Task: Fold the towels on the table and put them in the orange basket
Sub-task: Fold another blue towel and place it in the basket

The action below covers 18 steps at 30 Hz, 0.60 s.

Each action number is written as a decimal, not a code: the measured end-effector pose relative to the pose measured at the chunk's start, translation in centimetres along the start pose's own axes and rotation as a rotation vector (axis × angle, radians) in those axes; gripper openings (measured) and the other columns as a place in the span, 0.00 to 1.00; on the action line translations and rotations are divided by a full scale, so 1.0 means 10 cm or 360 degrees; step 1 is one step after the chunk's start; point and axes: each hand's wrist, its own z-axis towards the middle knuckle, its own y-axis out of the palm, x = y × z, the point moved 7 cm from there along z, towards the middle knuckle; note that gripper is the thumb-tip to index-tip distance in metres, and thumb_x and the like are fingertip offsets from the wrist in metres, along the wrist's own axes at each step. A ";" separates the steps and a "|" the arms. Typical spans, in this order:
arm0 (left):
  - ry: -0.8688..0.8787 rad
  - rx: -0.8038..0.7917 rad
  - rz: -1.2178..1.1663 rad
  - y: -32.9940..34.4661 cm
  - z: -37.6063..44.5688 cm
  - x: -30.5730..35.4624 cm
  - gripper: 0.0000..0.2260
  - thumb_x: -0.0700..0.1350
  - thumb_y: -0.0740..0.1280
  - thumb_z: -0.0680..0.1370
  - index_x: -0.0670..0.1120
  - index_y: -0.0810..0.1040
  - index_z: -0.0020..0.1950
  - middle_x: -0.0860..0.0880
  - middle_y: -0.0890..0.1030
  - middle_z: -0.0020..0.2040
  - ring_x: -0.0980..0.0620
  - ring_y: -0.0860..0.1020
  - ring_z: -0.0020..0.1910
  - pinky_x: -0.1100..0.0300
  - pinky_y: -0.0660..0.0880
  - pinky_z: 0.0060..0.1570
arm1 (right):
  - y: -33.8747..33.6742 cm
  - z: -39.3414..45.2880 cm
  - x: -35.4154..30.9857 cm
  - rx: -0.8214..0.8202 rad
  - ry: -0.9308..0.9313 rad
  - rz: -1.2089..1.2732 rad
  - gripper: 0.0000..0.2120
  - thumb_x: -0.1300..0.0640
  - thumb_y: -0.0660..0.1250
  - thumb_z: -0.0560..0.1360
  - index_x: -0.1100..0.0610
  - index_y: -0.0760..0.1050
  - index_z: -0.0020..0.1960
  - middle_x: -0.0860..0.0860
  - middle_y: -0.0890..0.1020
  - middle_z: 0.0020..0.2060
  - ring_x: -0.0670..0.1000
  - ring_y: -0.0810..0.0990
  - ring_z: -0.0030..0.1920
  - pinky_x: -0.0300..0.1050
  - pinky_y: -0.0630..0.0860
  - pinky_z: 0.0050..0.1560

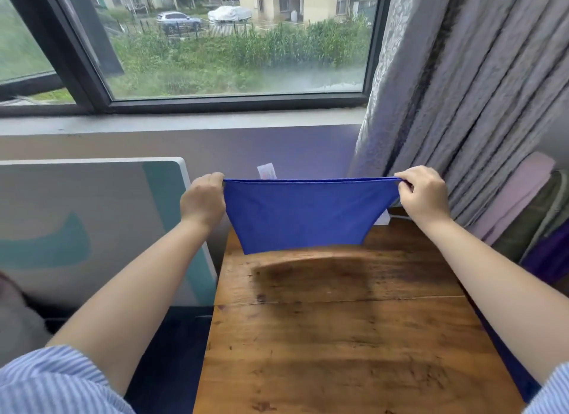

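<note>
A blue towel [304, 213] hangs stretched in the air above the far end of the wooden table [338, 336]. My left hand [203, 199] pinches its upper left corner and my right hand [423, 195] pinches its upper right corner, so the top edge is taut. A small white label [266, 170] sticks up from that edge. The towel's lower edge hangs just above the tabletop and casts a dark shadow on the wood. No orange basket shows in this view.
A white and teal board [92, 228] leans against the wall left of the table. Grey curtains [462, 90] hang at the right, with stacked fabrics [535, 228] below them. A window [215, 44] lies straight ahead.
</note>
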 end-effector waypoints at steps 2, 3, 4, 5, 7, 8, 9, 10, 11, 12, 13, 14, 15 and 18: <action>0.0090 -0.0104 -0.0038 0.16 -0.11 -0.09 0.10 0.34 0.57 0.79 0.34 0.76 0.54 0.36 0.78 0.53 0.39 0.75 0.54 0.47 0.71 0.46 | 0.08 -0.16 0.04 -0.0077 -0.0105 -0.0024 0.11 0.69 0.59 0.66 0.70 0.80 0.38 0.65 0.82 0.33 0.66 0.81 0.35 0.44 0.65 0.42; 0.0179 -0.0194 -0.0030 0.27 -0.20 -0.13 0.10 0.34 0.58 0.79 0.34 0.76 0.54 0.36 0.78 0.53 0.39 0.75 0.54 0.47 0.72 0.47 | 0.13 -0.27 0.08 -0.0139 -0.0146 -0.0027 0.13 0.66 0.58 0.67 0.70 0.80 0.38 0.64 0.82 0.32 0.65 0.81 0.34 0.44 0.65 0.42; 0.0309 -0.0286 -0.0009 0.41 -0.33 -0.15 0.09 0.34 0.59 0.78 0.34 0.77 0.54 0.36 0.78 0.52 0.39 0.76 0.54 0.47 0.73 0.47 | 0.19 -0.43 0.11 -0.0207 -0.0186 -0.0034 0.15 0.63 0.56 0.67 0.69 0.80 0.37 0.64 0.82 0.32 0.64 0.81 0.34 0.44 0.65 0.42; 0.0443 -0.0387 0.0039 0.52 -0.44 -0.17 0.10 0.33 0.59 0.78 0.34 0.78 0.54 0.36 0.78 0.52 0.39 0.77 0.54 0.47 0.75 0.47 | 0.23 -0.55 0.14 -0.0294 -0.0204 -0.0032 0.16 0.62 0.56 0.66 0.69 0.80 0.37 0.63 0.82 0.32 0.64 0.81 0.33 0.44 0.66 0.42; 0.0561 -0.0637 0.0216 0.79 -0.76 -0.23 0.12 0.35 0.58 0.79 0.38 0.77 0.59 0.40 0.77 0.56 0.42 0.76 0.57 0.51 0.75 0.49 | 0.33 -0.94 0.21 -0.0454 -0.0227 -0.0045 0.17 0.61 0.55 0.67 0.69 0.80 0.36 0.62 0.82 0.31 0.63 0.81 0.33 0.44 0.67 0.43; 0.0570 -0.0780 0.0325 0.90 -0.91 -0.25 0.13 0.36 0.57 0.79 0.41 0.75 0.62 0.43 0.76 0.59 0.46 0.73 0.60 0.54 0.74 0.50 | 0.34 -1.12 0.22 -0.0509 -0.0238 -0.0054 0.17 0.61 0.55 0.66 0.68 0.80 0.35 0.62 0.82 0.31 0.62 0.81 0.33 0.43 0.67 0.44; 0.0581 -0.0921 0.0430 1.04 -1.10 -0.28 0.14 0.37 0.56 0.80 0.43 0.73 0.63 0.46 0.74 0.61 0.48 0.71 0.62 0.56 0.72 0.52 | 0.37 -1.35 0.23 -0.0572 -0.0260 -0.0071 0.17 0.61 0.55 0.66 0.68 0.80 0.34 0.61 0.81 0.31 0.60 0.81 0.34 0.43 0.67 0.44; 0.0622 -0.1031 0.0506 1.16 -1.26 -0.28 0.14 0.38 0.56 0.80 0.44 0.72 0.64 0.47 0.73 0.62 0.49 0.70 0.64 0.57 0.71 0.52 | 0.42 -1.56 0.24 -0.0661 -0.0281 -0.0082 0.17 0.61 0.55 0.66 0.67 0.80 0.34 0.60 0.81 0.30 0.59 0.80 0.35 0.43 0.67 0.45; 0.0675 -0.1154 0.0562 1.29 -1.48 -0.29 0.14 0.38 0.55 0.80 0.44 0.71 0.64 0.47 0.72 0.62 0.49 0.69 0.64 0.57 0.70 0.53 | 0.46 -1.83 0.25 -0.0775 -0.0288 -0.0088 0.16 0.61 0.54 0.66 0.67 0.79 0.33 0.60 0.81 0.30 0.59 0.79 0.35 0.43 0.67 0.45; 0.0716 -0.1242 0.0609 1.41 -1.68 -0.31 0.13 0.39 0.55 0.80 0.44 0.71 0.64 0.47 0.72 0.62 0.49 0.69 0.64 0.57 0.70 0.53 | 0.49 -2.06 0.26 -0.0856 -0.0288 -0.0099 0.16 0.61 0.54 0.66 0.66 0.79 0.32 0.59 0.81 0.30 0.59 0.79 0.34 0.43 0.67 0.44; 0.0742 -0.1323 0.0646 1.52 -1.86 -0.35 0.12 0.39 0.55 0.81 0.44 0.71 0.63 0.47 0.72 0.61 0.49 0.69 0.64 0.56 0.71 0.53 | 0.51 -2.28 0.28 -0.0948 -0.0280 -0.0108 0.16 0.61 0.54 0.66 0.66 0.78 0.31 0.59 0.81 0.29 0.59 0.80 0.32 0.44 0.67 0.44; 0.0746 -0.1417 0.0671 1.64 -2.07 -0.40 0.12 0.39 0.55 0.81 0.44 0.72 0.61 0.47 0.73 0.60 0.49 0.70 0.63 0.56 0.71 0.52 | 0.54 -2.50 0.31 -0.1030 -0.0259 -0.0130 0.16 0.61 0.54 0.66 0.66 0.78 0.31 0.58 0.80 0.29 0.59 0.80 0.31 0.44 0.67 0.44; 0.0745 -0.1496 0.0678 1.74 -2.24 -0.44 0.11 0.39 0.55 0.80 0.43 0.73 0.60 0.47 0.73 0.59 0.48 0.71 0.61 0.55 0.72 0.50 | 0.56 -2.69 0.34 -0.1092 -0.0247 -0.0153 0.16 0.60 0.54 0.66 0.65 0.77 0.30 0.58 0.80 0.28 0.59 0.81 0.30 0.45 0.67 0.44; 0.0736 -0.1691 0.0623 1.94 -2.70 -0.50 0.11 0.38 0.55 0.80 0.42 0.73 0.58 0.46 0.75 0.57 0.47 0.73 0.57 0.56 0.69 0.42 | 0.60 -3.15 0.36 -0.1249 -0.0211 -0.0154 0.16 0.60 0.53 0.66 0.65 0.77 0.29 0.58 0.80 0.28 0.58 0.80 0.30 0.44 0.67 0.43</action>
